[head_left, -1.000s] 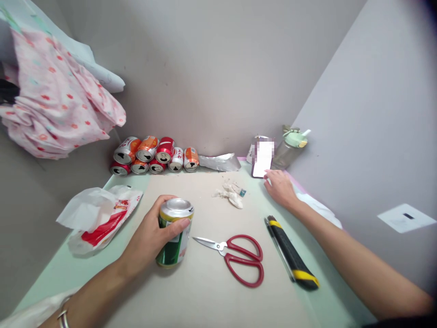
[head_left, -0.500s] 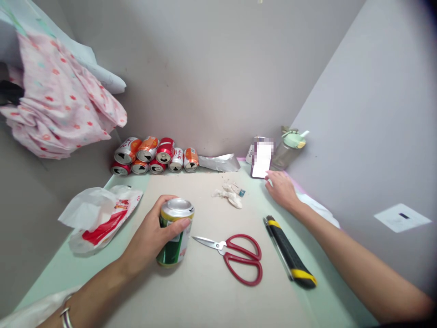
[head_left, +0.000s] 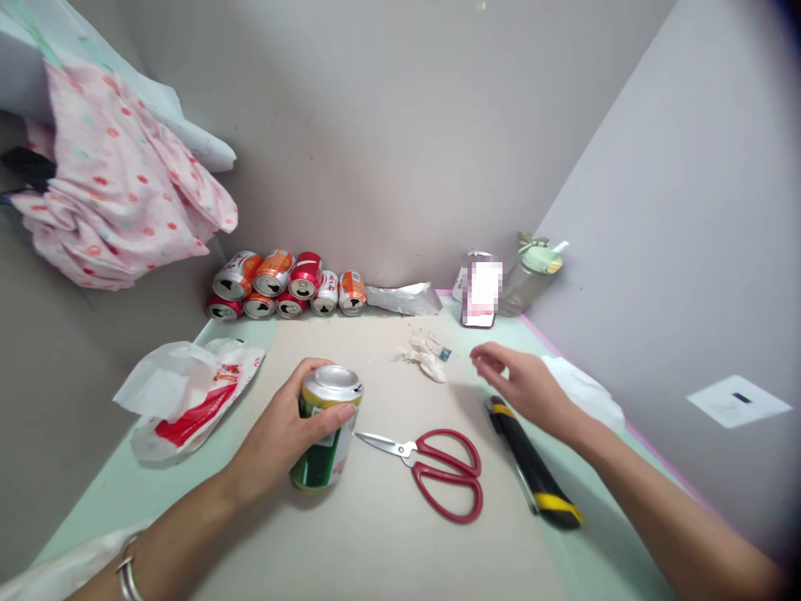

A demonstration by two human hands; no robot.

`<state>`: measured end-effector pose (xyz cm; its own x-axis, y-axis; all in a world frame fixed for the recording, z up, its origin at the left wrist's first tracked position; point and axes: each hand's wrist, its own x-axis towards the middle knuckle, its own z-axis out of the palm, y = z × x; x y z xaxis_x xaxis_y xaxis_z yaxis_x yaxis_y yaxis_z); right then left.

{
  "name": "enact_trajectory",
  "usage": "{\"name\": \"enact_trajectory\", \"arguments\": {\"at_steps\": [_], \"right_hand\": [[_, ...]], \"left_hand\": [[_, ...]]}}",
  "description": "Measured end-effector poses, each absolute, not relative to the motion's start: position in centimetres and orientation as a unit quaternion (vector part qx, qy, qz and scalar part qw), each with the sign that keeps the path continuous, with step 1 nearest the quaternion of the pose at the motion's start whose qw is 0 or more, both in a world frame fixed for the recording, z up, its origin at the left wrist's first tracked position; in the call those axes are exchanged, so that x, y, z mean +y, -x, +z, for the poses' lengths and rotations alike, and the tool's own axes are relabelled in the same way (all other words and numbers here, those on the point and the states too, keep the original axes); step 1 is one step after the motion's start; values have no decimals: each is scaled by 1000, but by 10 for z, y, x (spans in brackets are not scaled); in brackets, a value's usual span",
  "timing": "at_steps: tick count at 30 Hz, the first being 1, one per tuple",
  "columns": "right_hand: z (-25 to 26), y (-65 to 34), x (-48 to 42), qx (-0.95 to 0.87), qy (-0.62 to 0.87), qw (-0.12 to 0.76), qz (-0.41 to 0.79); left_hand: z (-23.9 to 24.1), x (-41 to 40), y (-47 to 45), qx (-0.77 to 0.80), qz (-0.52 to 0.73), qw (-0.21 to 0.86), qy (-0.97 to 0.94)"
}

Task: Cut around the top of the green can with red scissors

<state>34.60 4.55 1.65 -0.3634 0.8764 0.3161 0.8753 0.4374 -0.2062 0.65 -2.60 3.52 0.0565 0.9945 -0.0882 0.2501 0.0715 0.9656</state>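
Observation:
My left hand [head_left: 281, 438] is wrapped round an upright green drink can [head_left: 325, 430] standing on the tan mat [head_left: 388, 534]. My right hand [head_left: 522, 384] hovers above the table with loosely curled fingers and holds nothing. It is just above the top end of a black and yellow utility knife [head_left: 531, 466]. Red-handled scissors [head_left: 435, 472] lie shut between the can and the knife, blades pointing at the can. A small crumpled white scrap [head_left: 425, 357] lies beyond the scissors.
Several empty cans [head_left: 281, 285] are stacked against the back wall beside a foil sheet [head_left: 404, 298]. A phone [head_left: 481, 294] and a water bottle [head_left: 529, 280] stand in the back right corner. A white and red plastic bag [head_left: 184, 396] lies left. Pink cloth [head_left: 118, 196] hangs upper left.
My right hand has drawn back from the phone toward me and now hovers over the knife's top end. The left hand and can have stayed put.

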Motion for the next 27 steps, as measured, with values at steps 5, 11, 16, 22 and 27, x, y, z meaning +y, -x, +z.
{"name": "enact_trajectory", "arguments": {"at_steps": [5, 11, 16, 22, 27], "right_hand": [[41, -304, -34, -895, 410, 85, 153], [19, -278, -47, -914, 389, 29, 107], [11, -270, -45, -906, 418, 7, 75], [19, -276, -45, -876, 454, 63, 150], [15, -276, -46, -881, 445, 50, 155]], "left_hand": [[35, -22, 3, 477, 393, 555, -556], [40, -21, 14, 406, 356, 627, -561], [32, -22, 16, 381, 350, 654, -552], [38, -22, 14, 363, 343, 682, -535], [41, -22, 13, 359, 339, 680, -542]]}}
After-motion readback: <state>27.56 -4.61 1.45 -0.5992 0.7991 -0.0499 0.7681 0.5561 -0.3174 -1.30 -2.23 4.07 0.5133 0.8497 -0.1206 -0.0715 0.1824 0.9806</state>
